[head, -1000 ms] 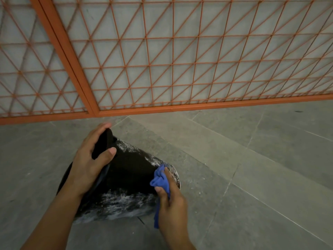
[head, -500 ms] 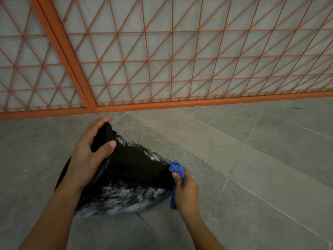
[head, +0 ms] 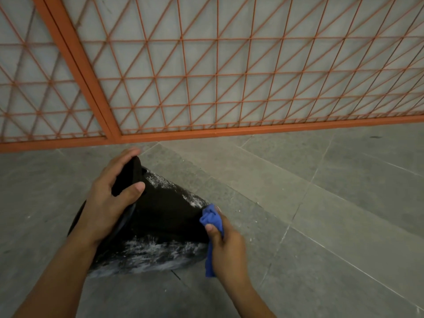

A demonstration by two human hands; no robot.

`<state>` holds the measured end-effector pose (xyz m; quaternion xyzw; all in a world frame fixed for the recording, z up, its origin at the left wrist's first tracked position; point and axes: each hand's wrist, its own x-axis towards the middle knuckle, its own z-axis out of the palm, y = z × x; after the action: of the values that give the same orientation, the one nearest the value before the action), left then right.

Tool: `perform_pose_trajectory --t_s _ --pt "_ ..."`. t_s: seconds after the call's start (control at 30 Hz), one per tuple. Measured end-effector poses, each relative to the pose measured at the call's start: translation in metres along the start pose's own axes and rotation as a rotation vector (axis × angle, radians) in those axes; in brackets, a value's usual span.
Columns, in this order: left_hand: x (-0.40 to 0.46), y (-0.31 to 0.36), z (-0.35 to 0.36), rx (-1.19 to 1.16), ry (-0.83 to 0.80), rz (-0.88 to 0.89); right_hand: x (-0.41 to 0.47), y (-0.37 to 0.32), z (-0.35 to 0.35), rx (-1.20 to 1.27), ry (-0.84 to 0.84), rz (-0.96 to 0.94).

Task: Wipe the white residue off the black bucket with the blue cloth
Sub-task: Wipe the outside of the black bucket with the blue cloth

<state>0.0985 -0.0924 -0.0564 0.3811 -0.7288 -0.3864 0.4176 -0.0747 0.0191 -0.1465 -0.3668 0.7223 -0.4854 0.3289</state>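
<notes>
The black bucket (head: 160,216) lies tipped on its side on the grey floor, its bottom end pointing right. White residue streaks its lower side and its upper edge. My left hand (head: 110,200) grips the bucket's rim, thumb on the outside and fingers over the top. My right hand (head: 226,246) holds the bunched blue cloth (head: 212,220) and presses it against the bucket's right end. A strip of the cloth hangs down below my fist.
An orange metal grid fence (head: 206,88) with a thick slanted post (head: 78,65) stands just behind the bucket. Grey stone floor tiles (head: 321,214) stretch to the right and front, with small white flecks near the bucket.
My right hand with the cloth has slid from the bucket's side to its right end. The left hand kept its grip on the rim.
</notes>
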Motion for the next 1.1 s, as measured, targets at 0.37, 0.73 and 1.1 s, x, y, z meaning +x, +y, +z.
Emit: perform_pose_trajectory --t_s 0.37,0.73,1.1 --pt "0.000 0.000 0.000 0.007 -0.018 0.004 0.007 -0.004 -0.003 -0.021 -0.003 -0.005" --pt "0.000 -0.001 0.000 -0.002 -0.048 0.044 0.002 0.003 -0.003 -0.026 0.024 0.016" --pt "-0.003 -0.004 -0.001 -0.034 -0.039 0.059 0.020 0.014 -0.007 -0.029 0.089 0.115"
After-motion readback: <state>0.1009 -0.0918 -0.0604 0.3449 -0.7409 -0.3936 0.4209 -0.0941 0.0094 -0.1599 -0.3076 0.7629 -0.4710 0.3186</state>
